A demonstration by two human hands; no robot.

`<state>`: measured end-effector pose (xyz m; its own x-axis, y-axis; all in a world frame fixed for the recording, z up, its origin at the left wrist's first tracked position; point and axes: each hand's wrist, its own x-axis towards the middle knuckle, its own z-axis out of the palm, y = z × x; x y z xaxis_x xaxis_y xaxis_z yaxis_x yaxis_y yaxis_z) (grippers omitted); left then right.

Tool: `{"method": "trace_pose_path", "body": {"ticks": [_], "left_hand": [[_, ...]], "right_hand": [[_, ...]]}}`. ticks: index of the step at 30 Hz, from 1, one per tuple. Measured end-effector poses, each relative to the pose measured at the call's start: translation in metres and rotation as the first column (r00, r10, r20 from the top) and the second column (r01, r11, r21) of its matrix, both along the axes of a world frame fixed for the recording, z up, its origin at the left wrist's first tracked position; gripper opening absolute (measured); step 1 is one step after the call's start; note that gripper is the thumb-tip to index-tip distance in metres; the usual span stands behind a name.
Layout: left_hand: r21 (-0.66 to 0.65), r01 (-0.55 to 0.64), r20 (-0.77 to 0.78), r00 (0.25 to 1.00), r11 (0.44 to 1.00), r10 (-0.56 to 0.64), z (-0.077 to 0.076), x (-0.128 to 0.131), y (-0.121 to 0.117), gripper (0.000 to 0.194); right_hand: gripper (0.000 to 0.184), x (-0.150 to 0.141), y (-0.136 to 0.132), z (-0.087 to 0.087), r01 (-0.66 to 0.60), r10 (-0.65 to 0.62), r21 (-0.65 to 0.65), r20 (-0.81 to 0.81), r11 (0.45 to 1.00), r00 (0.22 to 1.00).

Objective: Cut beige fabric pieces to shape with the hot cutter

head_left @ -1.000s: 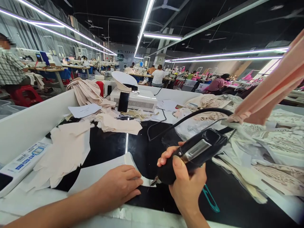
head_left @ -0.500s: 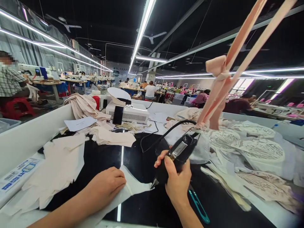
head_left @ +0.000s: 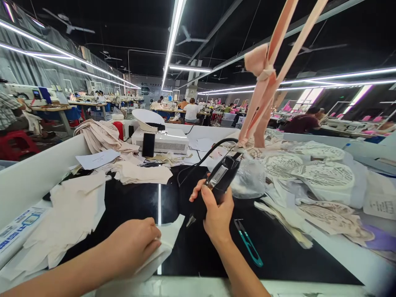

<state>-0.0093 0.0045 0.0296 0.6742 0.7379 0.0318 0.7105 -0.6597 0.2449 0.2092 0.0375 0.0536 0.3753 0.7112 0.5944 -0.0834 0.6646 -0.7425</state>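
My left hand (head_left: 140,243) is closed on a thin white fabric piece (head_left: 173,231), whose free corner sticks out to the right above the black work surface (head_left: 130,210). My right hand (head_left: 216,210) wraps round a black corded electric hand tool (head_left: 221,177) with a metal plate on its side. Its pointed metal tip (head_left: 191,220) faces down and left, a short gap away from the fabric. A knotted pink fabric strap (head_left: 260,86) runs up from the tool's top end. Teal thread snips (head_left: 249,243) lie right of my right forearm.
Stacked pale fabric pieces (head_left: 77,206) lie at left. Lace-patterned pieces (head_left: 324,173) and a clear plastic bag (head_left: 250,177) fill the right. A white machine (head_left: 173,140) with a phone (head_left: 148,144) against it stands behind. The tool's black cord (head_left: 198,163) curves back across the table.
The tool's tip has come away from the fabric's corner, which it met before. The fabric corner now points upward, nearer my left hand. The whole view has shifted somewhat.
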Motion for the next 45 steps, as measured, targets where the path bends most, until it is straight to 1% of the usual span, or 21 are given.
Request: {"method": "trace_pose_path", "body": {"ticks": [2,3,5,7,9,12,14,16,20,23,26,30,39,45], "left_hand": [[0.046,0.012,-0.006,1.000,0.999,-0.012,0.009,0.000,0.009,0.021],[0.074,0.029,-0.003,1.000,0.997,-0.029,0.012,0.001,0.015,0.016],[0.114,0.111,0.015,0.993,0.987,-0.113,0.016,0.004,0.029,0.004],[0.097,0.215,0.063,0.973,0.972,-0.221,0.016,0.008,0.042,0.022],[0.038,0.304,0.122,0.944,0.952,-0.306,0.014,0.012,0.053,0.039],[-0.091,0.375,0.170,0.919,0.923,-0.357,0.010,0.019,0.063,0.054],[-0.175,0.383,0.167,0.919,0.907,-0.356,0.008,0.022,0.067,0.059],[-0.228,0.378,0.148,0.924,0.897,-0.351,0.006,0.024,0.069,0.059],[-0.275,0.359,0.121,0.933,0.892,-0.338,0.001,0.024,0.070,0.055],[-0.305,0.330,0.098,0.944,0.893,-0.315,-0.001,0.020,0.070,0.058],[-0.316,0.306,0.063,0.951,0.898,-0.303,-0.001,0.018,0.068,0.058],[-0.323,0.301,0.031,0.951,0.897,-0.308,0.002,0.018,0.067,0.050],[-0.309,0.320,0.032,0.945,0.896,-0.327,0.006,0.019,0.067,0.042],[-0.315,0.310,0.033,0.948,0.897,-0.317,0.009,0.021,0.067,0.041]], "right_hand": [[0.025,0.000,-0.001,0.001,-0.015,0.015,-0.006,-0.014,1.000,1.000],[0.026,0.000,-0.002,0.001,-0.021,0.021,-0.009,-0.023,1.000,1.000],[0.027,0.000,-0.002,0.000,-0.032,0.032,-0.016,-0.043,0.999,0.999],[0.028,-0.001,-0.002,0.000,-0.042,0.041,-0.020,-0.062,0.999,0.997],[0.029,-0.002,-0.003,-0.001,-0.050,0.048,-0.024,-0.074,0.998,0.996],[0.029,-0.005,-0.004,-0.003,-0.056,0.053,-0.039,-0.081,0.998,0.995],[0.030,-0.007,-0.004,-0.003,-0.059,0.055,-0.046,-0.085,0.997,0.995],[0.031,-0.009,-0.003,-0.004,-0.066,0.062,-0.048,-0.090,0.997,0.994],[0.031,-0.013,-0.003,-0.004,-0.081,0.076,-0.054,-0.092,0.995,0.993],[0.030,-0.016,-0.002,-0.002,-0.084,0.079,-0.057,-0.093,0.995,0.993],[0.028,-0.018,-0.002,-0.001,-0.070,0.065,-0.055,-0.086,0.996,0.994],[0.028,-0.019,-0.003,0.001,-0.047,0.043,-0.058,-0.065,0.997,0.997],[0.028,-0.020,-0.006,-0.004,-0.047,0.045,-0.080,-0.025,0.996,0.999],[0.026,-0.021,-0.009,-0.002,-0.048,0.048,-0.093,-0.002,0.994,0.999]]}}
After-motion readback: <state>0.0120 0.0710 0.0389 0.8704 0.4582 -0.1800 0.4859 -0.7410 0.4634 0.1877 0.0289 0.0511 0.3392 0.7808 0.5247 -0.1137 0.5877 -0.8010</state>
